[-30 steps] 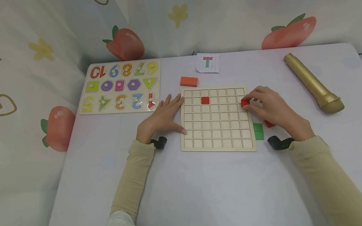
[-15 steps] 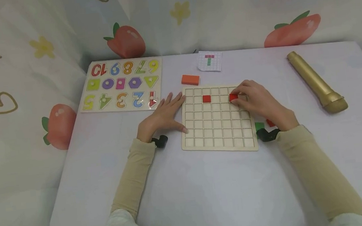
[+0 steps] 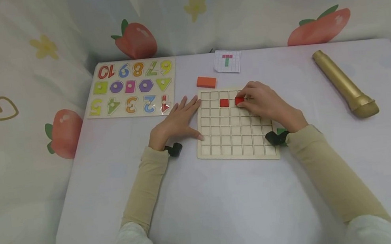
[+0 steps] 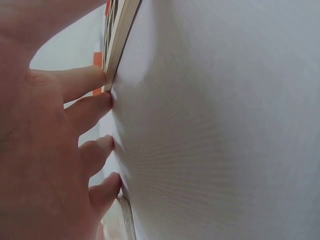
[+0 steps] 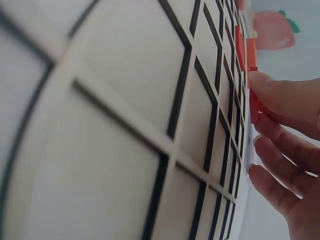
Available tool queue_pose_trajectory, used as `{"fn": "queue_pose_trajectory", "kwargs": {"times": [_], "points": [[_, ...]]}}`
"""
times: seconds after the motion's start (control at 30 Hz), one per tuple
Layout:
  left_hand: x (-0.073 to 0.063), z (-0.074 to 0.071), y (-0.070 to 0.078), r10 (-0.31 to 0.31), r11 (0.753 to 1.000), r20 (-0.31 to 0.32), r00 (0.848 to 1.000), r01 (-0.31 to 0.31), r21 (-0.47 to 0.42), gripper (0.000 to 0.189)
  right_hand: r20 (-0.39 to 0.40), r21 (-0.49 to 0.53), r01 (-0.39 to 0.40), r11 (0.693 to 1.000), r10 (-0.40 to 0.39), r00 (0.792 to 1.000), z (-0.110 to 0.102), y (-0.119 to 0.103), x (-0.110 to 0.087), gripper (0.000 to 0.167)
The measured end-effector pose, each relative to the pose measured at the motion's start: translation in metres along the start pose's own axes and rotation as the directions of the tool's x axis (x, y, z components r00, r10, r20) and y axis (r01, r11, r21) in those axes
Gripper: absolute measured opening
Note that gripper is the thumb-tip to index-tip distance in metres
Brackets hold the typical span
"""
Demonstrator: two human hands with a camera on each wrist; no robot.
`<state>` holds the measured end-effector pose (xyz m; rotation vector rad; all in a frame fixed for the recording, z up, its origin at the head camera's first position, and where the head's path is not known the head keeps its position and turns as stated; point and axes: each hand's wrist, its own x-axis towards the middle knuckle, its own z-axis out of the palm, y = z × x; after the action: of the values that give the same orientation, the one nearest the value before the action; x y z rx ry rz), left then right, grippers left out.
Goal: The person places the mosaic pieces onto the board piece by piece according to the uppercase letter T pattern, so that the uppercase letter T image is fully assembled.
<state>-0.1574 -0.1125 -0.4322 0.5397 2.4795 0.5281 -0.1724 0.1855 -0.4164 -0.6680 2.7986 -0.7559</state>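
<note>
A pale wooden grid board (image 3: 223, 151) lies on the table, with one red square tile (image 3: 223, 103) set in a cell of its second row from the back. My right hand (image 3: 266, 100) pinches another red square tile (image 3: 239, 100) between thumb and finger, over the board close to the right of the first. The right wrist view shows this held red tile (image 5: 254, 97) on edge near the grid. My left hand (image 3: 176, 126) rests with spread, straight fingers along the board's left edge, thumb on its rim. In the left wrist view, fingertips (image 4: 102, 77) touch the board's side.
An orange block (image 3: 206, 82) lies behind the board. Farther back is a grid-paper card (image 3: 227, 61) with a red and green T pattern. A number-and-shape puzzle (image 3: 137, 114) lies back left, a gold microphone-shaped object (image 3: 345, 84) at right. A green tile (image 3: 281, 131) is partly hidden by the right wrist.
My right hand has carried the red tile leftward from the board's right edge to near the placed one. My left hand has stayed at the left edge. The head view has shifted slightly.
</note>
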Motion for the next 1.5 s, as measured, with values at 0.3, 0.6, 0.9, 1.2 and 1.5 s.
{"fn": "queue_pose_trajectory", "kwargs": {"times": [0.3, 0.6, 0.9, 1.2, 1.5], "points": [[-0.002, -0.001, 0.003, -0.003, 1.000, 0.009, 1.000, 0.003, -0.005, 0.125, 0.056, -0.022, -0.024, 0.999, 0.025, 0.998, 0.005, -0.004, 0.009, 0.030], [-0.003, -0.003, 0.004, -0.002, 1.000, 0.005, 1.000, 0.002, 0.004, 0.124, 0.043, -0.017, -0.002, 1.000, 0.003, 0.999, 0.008, -0.002, 0.009, 0.027], [-0.002, -0.003, 0.005, -0.008, 1.000, 0.005, 1.000, 0.008, 0.000, 0.123, 0.036, -0.014, 0.022, 1.000, -0.021, 0.999, 0.010, -0.001, 0.011, 0.028], [-0.002, -0.003, 0.005, -0.009, 1.000, 0.009, 1.000, 0.009, 0.002, 0.124, 0.050, -0.007, -0.002, 1.000, 0.003, 0.999, 0.006, -0.003, 0.008, 0.030], [-0.002, -0.002, 0.004, -0.001, 1.000, 0.007, 1.000, 0.001, 0.005, 0.124, 0.013, 0.025, -0.022, 0.999, 0.022, 1.000, -0.007, -0.001, -0.023, 0.030]]}}
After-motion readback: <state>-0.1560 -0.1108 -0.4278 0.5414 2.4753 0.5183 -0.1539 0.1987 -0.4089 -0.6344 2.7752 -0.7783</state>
